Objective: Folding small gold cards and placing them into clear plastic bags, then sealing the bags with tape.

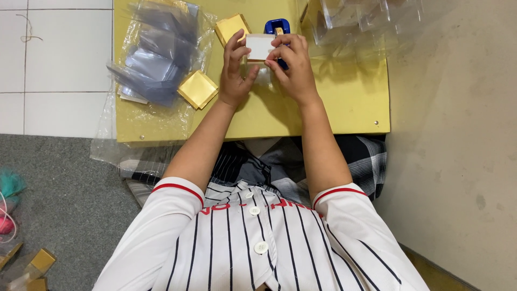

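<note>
Hands hold one small white box point(260, 46) over the yellow table point(344, 102): left hand point(235, 73) and right hand point(291, 67) both grip it. Gold boxes point(197, 89) lie left of it.

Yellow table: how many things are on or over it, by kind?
Gold squares: 2
White box held in both hands: 1
Blue tape dispenser: 1
Bags of clear sheets: 2
Total: 6
</note>
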